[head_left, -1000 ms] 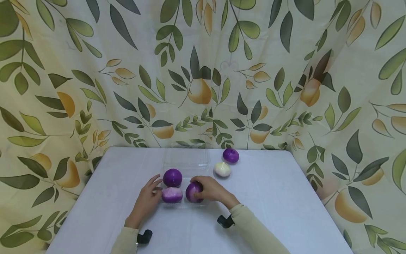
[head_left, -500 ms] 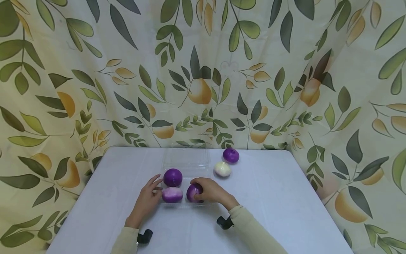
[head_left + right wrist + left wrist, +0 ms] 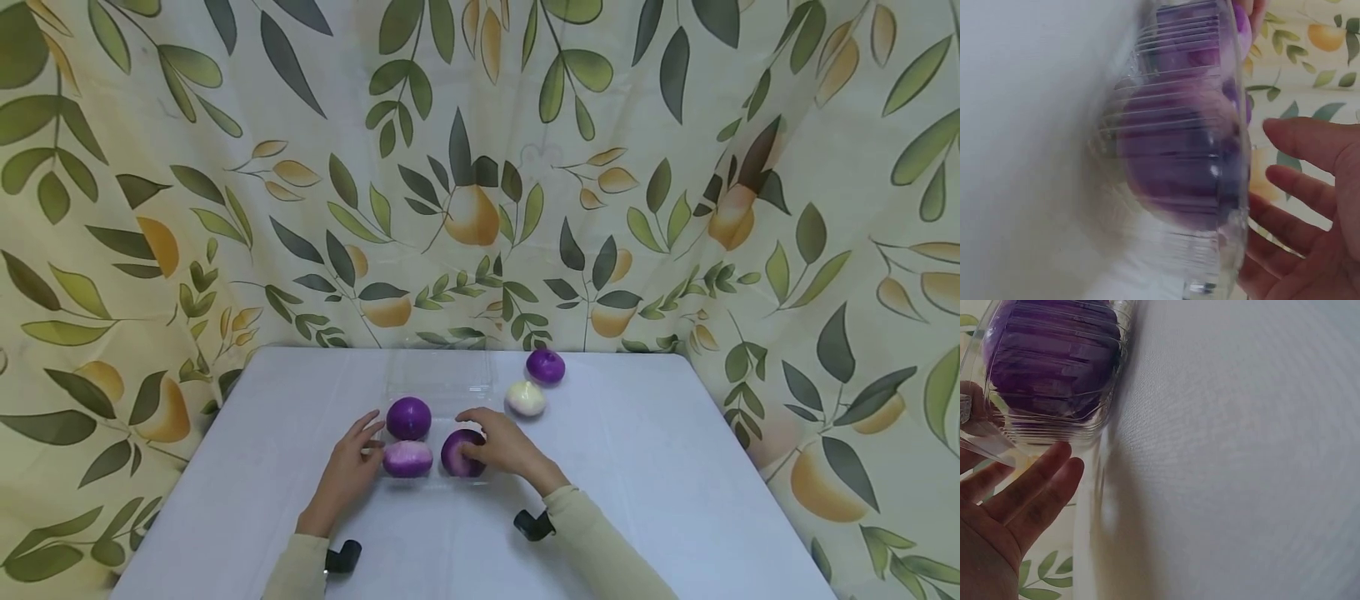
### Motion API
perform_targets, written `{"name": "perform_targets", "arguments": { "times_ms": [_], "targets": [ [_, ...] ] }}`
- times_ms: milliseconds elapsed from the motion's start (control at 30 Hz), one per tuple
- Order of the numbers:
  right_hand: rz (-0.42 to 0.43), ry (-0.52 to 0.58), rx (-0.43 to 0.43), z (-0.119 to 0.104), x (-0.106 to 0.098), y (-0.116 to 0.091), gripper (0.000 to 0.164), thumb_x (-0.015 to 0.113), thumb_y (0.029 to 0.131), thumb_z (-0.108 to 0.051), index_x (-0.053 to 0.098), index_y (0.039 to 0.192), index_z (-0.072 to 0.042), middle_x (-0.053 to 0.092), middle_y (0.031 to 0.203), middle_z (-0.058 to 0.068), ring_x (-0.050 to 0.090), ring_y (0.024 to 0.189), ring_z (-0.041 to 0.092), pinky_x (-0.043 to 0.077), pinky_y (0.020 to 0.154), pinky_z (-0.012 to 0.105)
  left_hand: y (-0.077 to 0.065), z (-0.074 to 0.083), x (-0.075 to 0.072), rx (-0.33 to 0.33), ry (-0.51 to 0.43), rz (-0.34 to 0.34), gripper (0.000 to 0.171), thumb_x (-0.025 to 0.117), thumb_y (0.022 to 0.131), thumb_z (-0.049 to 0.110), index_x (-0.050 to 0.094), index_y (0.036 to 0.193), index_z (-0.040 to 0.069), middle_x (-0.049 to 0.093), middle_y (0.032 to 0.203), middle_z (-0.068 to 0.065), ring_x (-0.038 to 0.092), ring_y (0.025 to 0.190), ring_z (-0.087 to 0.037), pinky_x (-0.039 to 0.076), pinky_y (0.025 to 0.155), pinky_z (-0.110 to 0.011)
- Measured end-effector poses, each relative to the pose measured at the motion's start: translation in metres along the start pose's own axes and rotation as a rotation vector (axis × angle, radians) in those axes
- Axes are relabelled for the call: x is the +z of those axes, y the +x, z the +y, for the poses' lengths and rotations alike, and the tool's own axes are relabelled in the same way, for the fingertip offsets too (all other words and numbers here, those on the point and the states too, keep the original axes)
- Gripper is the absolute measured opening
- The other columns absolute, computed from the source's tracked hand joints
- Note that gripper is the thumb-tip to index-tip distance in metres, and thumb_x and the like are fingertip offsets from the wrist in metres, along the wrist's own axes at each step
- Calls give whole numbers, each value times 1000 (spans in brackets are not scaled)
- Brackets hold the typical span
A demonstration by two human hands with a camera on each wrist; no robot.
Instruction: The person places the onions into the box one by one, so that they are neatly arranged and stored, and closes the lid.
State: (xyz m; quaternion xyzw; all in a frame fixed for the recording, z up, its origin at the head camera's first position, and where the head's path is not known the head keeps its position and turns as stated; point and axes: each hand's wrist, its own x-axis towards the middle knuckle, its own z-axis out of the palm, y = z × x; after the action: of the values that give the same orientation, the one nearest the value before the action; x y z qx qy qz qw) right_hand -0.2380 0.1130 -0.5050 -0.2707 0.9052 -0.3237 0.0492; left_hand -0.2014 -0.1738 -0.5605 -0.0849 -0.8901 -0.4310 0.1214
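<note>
A clear plastic clamshell container (image 3: 437, 482) sits in the middle of the table, its lid (image 3: 438, 372) folded back. Inside it are a round purple onion (image 3: 408, 418) at back left, a paler purple onion (image 3: 407, 459) at front left, and another purple onion (image 3: 454, 457) at front right. My left hand (image 3: 352, 463) rests at the container's left side, extended fingertips (image 3: 1061, 450) against the ribbed wall in the left wrist view. Beside the front-right onion, my right hand (image 3: 504, 447) has its fingers spread and holds nothing; the right wrist view shows them outside the rim.
A white onion (image 3: 526, 399) and a further purple onion (image 3: 546, 367) lie at the back right of the table. A white cloth covers the table (image 3: 637, 467). Behind its far edge hangs a leaf-and-fruit patterned curtain (image 3: 525, 275).
My right hand has let go of the front-right purple onion; its fingers have lifted and spread away from it. The left hand stays at the container's side.
</note>
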Motion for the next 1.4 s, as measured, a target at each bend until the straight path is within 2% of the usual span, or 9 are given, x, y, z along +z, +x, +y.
{"name": "perform_targets", "arguments": {
  "times_ms": [167,333,600,733,867,1133,1400],
  "targets": [
    [55,59,8,-1,-9,-2,43,70,88,-22,61,128,-10,62,133,10,59,121,32,54,96,48,0,0,1,-4,6,-8,44,62,87,1,60,131,-2,48,150,-9,71,98,-24,61,81,-35],
    [78,58,9,-7,-19,-2,43,69,89,-23,60,129,-12,61,135,8,59,123,28,54,97,45,0,0,0,16,4,-4,44,62,87,0,60,130,-2,48,149,-11,71,97,-24,61,80,-35],
    [151,96,-31,-22,-39,-6,39,70,89,-20,62,127,-11,63,132,8,58,124,26,54,99,46,3,-1,1,7,20,-2,44,63,87,1,60,131,-1,48,150,-10,71,98,-22,61,80,-34],
    [197,95,-57,-27,-47,-8,38,70,89,-20,62,126,-12,64,129,5,59,123,26,54,99,44,2,-2,1,18,19,9,44,62,87,1,60,130,-1,48,149,-10,71,97,-23,61,81,-34],
    [222,77,-48,-30,-56,-11,39,70,90,-23,62,127,-15,64,129,3,59,124,24,53,101,43,1,-2,2,15,18,11,43,62,87,1,61,130,-1,49,149,-10,71,96,-23,61,81,-34],
    [295,92,-64,-34,-76,-15,40,71,89,-22,62,127,-15,64,131,6,61,119,30,53,99,52,2,0,0,11,16,7,43,62,87,1,60,130,-1,48,149,-10,71,97,-23,61,82,-36],
    [318,71,-34,-31,-87,-21,42,70,89,-24,61,129,-14,63,133,7,62,117,31,53,97,53,0,-1,1,7,13,8,43,62,87,0,61,130,-2,49,149,-10,71,97,-23,61,82,-34]
  ]
}}
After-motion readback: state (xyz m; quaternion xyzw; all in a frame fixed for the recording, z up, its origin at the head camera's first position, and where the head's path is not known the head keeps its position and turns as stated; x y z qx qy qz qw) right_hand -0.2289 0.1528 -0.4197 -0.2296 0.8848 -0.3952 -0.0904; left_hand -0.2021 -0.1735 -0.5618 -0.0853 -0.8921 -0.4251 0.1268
